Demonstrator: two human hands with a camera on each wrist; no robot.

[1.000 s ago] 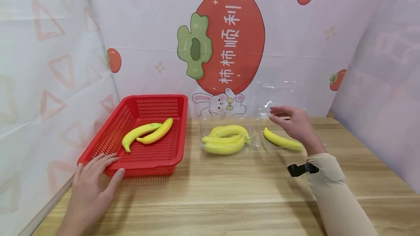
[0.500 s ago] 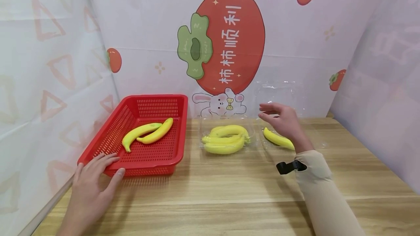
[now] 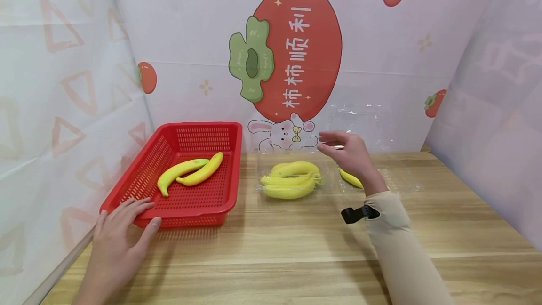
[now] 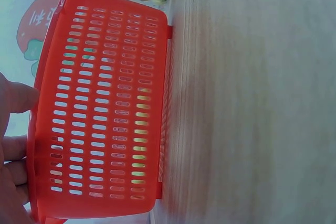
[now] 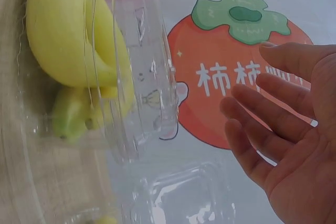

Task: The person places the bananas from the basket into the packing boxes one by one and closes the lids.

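Observation:
My left hand (image 3: 120, 244) rests at the near left corner of a red basket (image 3: 230, 201), its fingers over the rim and its thumb apart. In the left wrist view the fingertips touch the rim of the basket (image 4: 100, 103). Inside lie two yellow bananas (image 3: 203, 173), one partly over the other. My right hand (image 3: 347, 152), fingers loosely spread and holding nothing, hovers above the table. Below and left of it stands a clear plastic box (image 3: 326, 187) with several bananas (image 5: 63, 30) in it. Behind the hand, a second clear box with its lid (image 3: 364, 116) raised holds one banana (image 3: 350, 179), partly hidden.
All of this stands on a wood-grain table (image 3: 279, 253). A printed cloth wall (image 3: 190, 36) rises close behind the basket and boxes. Cloth side walls (image 3: 487, 107) border the left and right.
My right hand has moved left, from above the single banana toward the box with several bananas. It now covers more of the single banana. My left hand and the basket have stayed put.

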